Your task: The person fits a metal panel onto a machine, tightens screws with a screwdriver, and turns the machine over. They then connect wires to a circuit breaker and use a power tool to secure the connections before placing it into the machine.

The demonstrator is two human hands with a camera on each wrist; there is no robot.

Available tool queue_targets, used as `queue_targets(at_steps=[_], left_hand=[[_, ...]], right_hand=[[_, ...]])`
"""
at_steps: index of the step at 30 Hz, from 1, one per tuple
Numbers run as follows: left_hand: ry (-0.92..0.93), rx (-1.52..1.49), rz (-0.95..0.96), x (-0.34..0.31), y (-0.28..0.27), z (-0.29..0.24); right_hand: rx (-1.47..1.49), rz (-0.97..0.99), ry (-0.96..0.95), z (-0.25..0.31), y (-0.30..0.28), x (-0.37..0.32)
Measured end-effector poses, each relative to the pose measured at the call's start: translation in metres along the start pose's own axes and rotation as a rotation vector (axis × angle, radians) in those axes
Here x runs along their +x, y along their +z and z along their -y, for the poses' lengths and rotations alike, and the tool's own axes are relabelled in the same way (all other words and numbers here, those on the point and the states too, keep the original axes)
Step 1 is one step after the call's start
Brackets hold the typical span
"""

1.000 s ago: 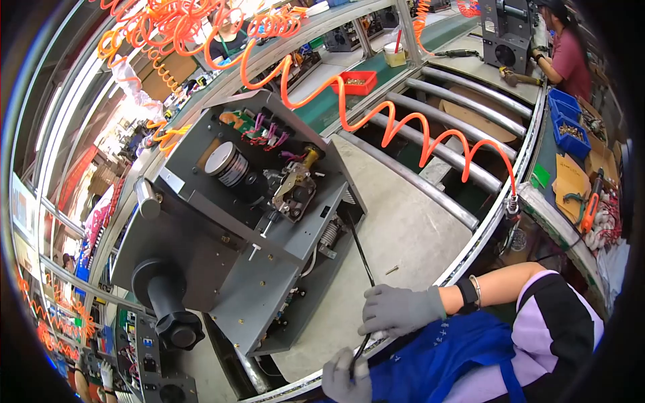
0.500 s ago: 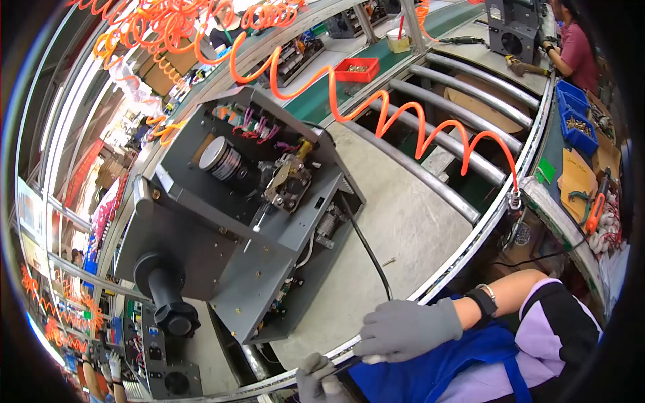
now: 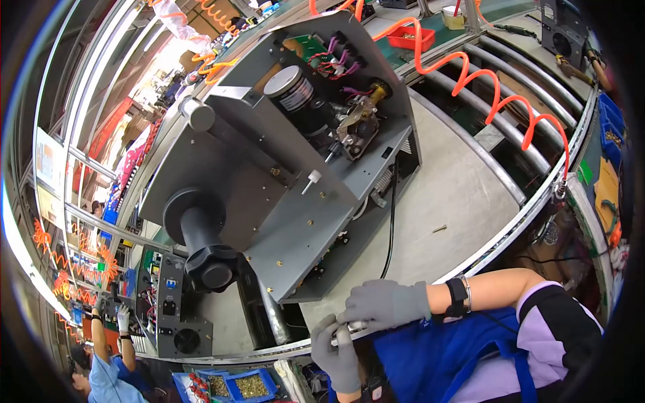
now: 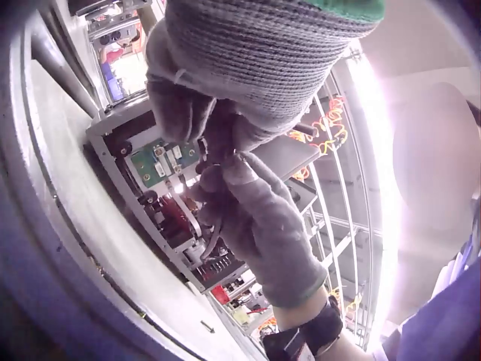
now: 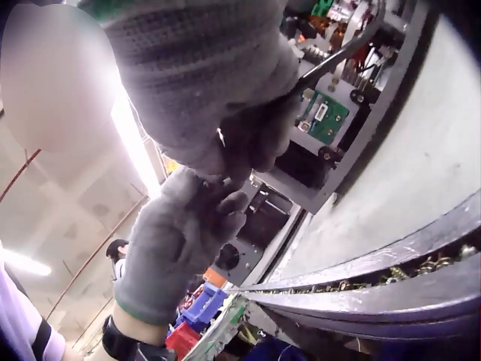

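Black cable (image 3: 392, 232), curved, between machine (image 3: 306, 245) and hands (image 3: 388, 303)

- Head view bright, mostly sharp; the fisheye lens bows the rail (image 3: 516, 228) and blackens the corners
- White glare burns out detail beyond the tabletop's (image 3: 447, 195) left edge
- Tabletop evenly lit; deep shade inside and under the machine (image 3: 295, 235)
- Left wrist view: a lamp (image 4: 379, 158) flares white with a purple fringe; lower left corner hazy
- Right wrist view: right hand (image 5: 207, 83) in shadow where it meets the cable (image 5: 338, 58); rail along the tabletop's edge glints
- Both wrist views soft, each with a smeared oval patch
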State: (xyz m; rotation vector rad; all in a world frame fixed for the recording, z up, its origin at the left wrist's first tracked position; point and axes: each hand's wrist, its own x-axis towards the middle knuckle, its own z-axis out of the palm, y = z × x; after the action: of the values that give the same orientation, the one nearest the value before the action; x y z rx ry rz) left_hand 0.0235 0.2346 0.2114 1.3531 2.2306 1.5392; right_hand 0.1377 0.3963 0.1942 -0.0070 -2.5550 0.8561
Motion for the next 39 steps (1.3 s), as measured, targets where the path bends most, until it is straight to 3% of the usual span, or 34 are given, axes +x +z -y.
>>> queue_targets(at_steps=[3, 4, 6, 8, 9, 14, 16, 17, 20, 26, 33, 36, 39], left_hand=[[0.004, 0.092, -0.088, 0.022, -0.007, 0.016], [-0.114, 0.016, -0.151, 0.034, -0.011, 0.008], [-0.102, -0.012, -0.317, 0.073, -0.016, -0.008], [-0.136, -0.075, -0.36, 0.102, -0.024, -0.004], [-0.087, 0.034, -0.362, 0.113, -0.023, -0.009], [-0.21, -0.213, -0.23, 0.134, -0.014, 0.017], [-0.258, -0.227, -0.247, 0.138, -0.002, 0.007], [-0.162, -0.155, -0.225, 0.137, -0.001, 0.007], [-0.228, -0.167, -0.26, 0.139, 0.007, 0.005], [-0.292, -0.195, -0.264, 0.141, 0.008, 0.005], [-0.159, -0.096, -0.271, 0.141, 0.007, 0.022], [-0.124, -0.111, -0.252, 0.141, 0.003, 0.018], [-0.141, -0.186, -0.287, 0.13, 0.002, 0.023]], right_hand=[[0.015, -0.05, 0.148, -0.015, -0.009, 0.018], [-0.023, -0.056, 0.217, -0.023, -0.01, 0.026], [-0.08, -0.052, 0.304, -0.03, -0.01, 0.04], [-0.123, -0.03, 0.341, -0.034, -0.012, 0.054], [-0.137, -0.016, 0.359, -0.034, -0.014, 0.061], [-0.032, -0.005, 0.454, -0.035, -0.022, 0.077], [0.146, -0.119, 0.449, -0.045, -0.005, 0.077], [0.234, -0.175, 0.445, -0.05, 0.004, 0.076], [0.277, -0.121, 0.455, -0.055, 0.026, 0.086], [0.108, -0.121, 0.482, -0.04, 0.016, 0.098], [0.114, -0.08, 0.514, -0.043, 0.023, 0.103], [0.255, -0.078, 0.49, -0.045, 0.015, 0.093], [0.479, -0.191, 0.303, -0.037, -0.007, 0.075]])
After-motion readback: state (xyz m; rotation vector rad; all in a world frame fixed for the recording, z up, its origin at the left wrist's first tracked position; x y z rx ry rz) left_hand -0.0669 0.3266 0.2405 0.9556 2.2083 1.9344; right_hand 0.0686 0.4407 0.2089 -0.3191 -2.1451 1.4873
